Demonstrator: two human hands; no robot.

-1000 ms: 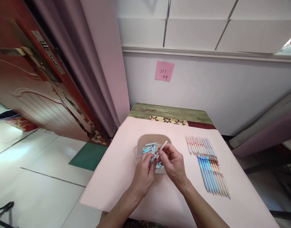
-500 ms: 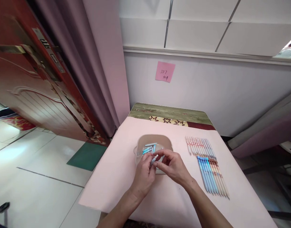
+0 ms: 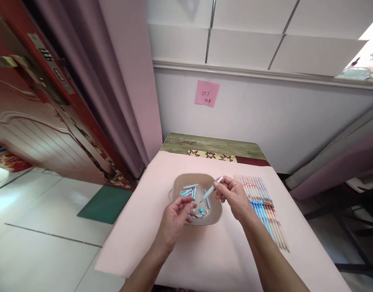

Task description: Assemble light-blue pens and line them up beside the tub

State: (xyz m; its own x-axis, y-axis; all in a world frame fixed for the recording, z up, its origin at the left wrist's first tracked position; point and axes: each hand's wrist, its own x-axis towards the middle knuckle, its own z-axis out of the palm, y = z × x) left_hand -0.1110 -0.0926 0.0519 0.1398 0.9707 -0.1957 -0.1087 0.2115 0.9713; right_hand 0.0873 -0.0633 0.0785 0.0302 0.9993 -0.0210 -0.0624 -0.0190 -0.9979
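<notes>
My right hand (image 3: 235, 198) pinches a light blue pen barrel (image 3: 209, 192) with a white end between thumb and fingers. It is tilted over the right side of a beige plastic basin (image 3: 216, 211), its narrow tip pointing down to the left. My left hand (image 3: 174, 217) hangs over the basin's front left part, fingers loosely spread and holding nothing. Inside the basin lie several blue pen barrels (image 3: 190, 187) and small bright blue pieces (image 3: 201, 211). Part of the contents is hidden behind my left hand.
On the right of the pink-covered table (image 3: 137, 227) lie pens in two rows: pale printed pens (image 3: 252, 185) behind, blue pens (image 3: 261, 213) and brown-topped pens (image 3: 276, 225) in front. A white wall with a pink note (image 3: 207, 93) stands behind. A red door (image 3: 52, 121) is at left.
My hands have come apart: the right moved right and up with the pen barrel, while the left let go and drew back to the left. The view has shifted slightly.
</notes>
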